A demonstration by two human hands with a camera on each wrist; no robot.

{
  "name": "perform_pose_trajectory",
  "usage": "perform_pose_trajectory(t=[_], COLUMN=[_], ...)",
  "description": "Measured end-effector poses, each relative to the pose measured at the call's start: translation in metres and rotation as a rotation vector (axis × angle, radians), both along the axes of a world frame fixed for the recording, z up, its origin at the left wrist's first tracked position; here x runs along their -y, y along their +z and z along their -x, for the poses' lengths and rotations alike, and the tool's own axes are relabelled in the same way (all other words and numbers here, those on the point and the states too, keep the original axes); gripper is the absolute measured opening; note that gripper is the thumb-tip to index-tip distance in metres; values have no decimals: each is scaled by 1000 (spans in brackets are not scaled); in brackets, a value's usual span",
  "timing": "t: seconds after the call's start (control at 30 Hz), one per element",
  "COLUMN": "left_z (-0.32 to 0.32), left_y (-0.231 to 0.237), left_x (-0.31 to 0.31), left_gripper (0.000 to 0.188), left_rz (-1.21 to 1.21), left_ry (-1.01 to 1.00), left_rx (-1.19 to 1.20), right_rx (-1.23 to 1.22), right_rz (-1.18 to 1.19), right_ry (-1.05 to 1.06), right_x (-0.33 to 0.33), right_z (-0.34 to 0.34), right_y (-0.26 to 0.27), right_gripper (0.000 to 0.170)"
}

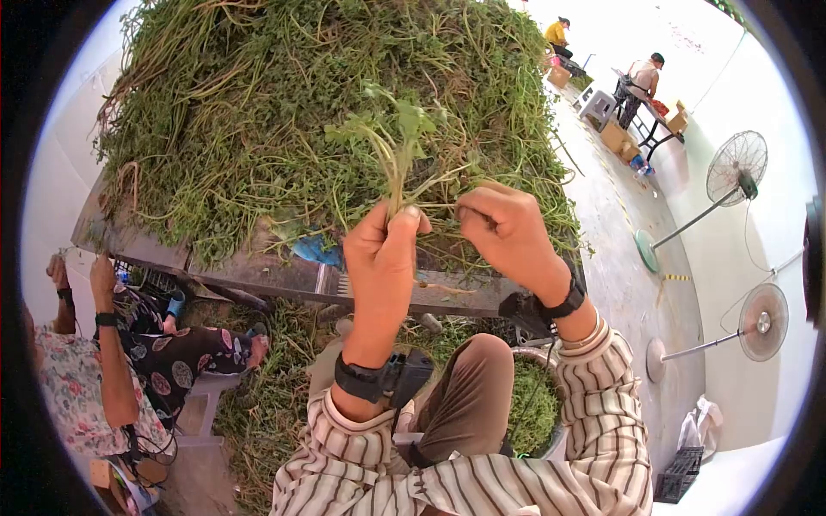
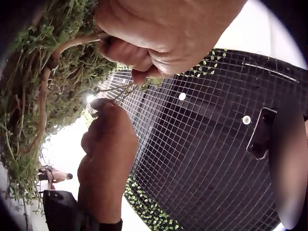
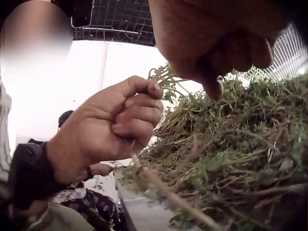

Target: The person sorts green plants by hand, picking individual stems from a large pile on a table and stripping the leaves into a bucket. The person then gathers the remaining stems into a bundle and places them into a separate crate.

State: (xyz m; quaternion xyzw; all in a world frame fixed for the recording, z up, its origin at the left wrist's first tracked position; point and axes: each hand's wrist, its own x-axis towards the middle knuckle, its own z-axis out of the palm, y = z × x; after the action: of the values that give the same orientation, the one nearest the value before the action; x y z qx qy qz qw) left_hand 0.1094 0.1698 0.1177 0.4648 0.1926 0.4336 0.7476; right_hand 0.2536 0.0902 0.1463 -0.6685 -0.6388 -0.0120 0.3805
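Note:
Before the heap of green plants (image 1: 318, 103), my left hand (image 1: 383, 254) grips a small bunch of leafy green stems (image 1: 397, 163), leaves upward, with the thumb across them. A thick brownish stem (image 3: 168, 195) runs out below that hand in the right wrist view. My right hand (image 1: 512, 228) is just to the right, fingers curled, thumb and forefinger pinching a thin stem that reaches across from the bunch. In the left wrist view the right hand (image 2: 108, 159) has its fingertips at thin sprigs under the left hand (image 2: 154, 38).
The heap lies on a dark wooden table (image 1: 224, 279) with a blue scrap (image 1: 317, 249) at its front edge. A tub of greens (image 1: 533, 408) stands by my knee. Another person (image 1: 95, 370) sits at the left. Two fans (image 1: 737, 168) stand at the right.

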Motion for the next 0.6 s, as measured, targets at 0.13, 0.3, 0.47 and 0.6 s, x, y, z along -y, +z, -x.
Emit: perform_pose_trajectory(t=[0.13,0.3,0.47,0.6], left_z=[-9,0,6,4], left_y=[-8,0,-1,1], left_x=[4,-1,-11,-7], left_gripper=[20,19,19,19], left_rz=[-84,19,65,62], left_ry=[1,78,64,11], left_rx=[-17,43,104,80], right_rx=[-103,-627,-1049,-1195], right_rz=[-39,10,-61,-133], right_ry=[-41,-182,17,99], right_x=[-3,6,19,7], right_z=[-10,-32,-34,-22], right_y=[4,4,12,22], right_gripper=[11,16,19,22])
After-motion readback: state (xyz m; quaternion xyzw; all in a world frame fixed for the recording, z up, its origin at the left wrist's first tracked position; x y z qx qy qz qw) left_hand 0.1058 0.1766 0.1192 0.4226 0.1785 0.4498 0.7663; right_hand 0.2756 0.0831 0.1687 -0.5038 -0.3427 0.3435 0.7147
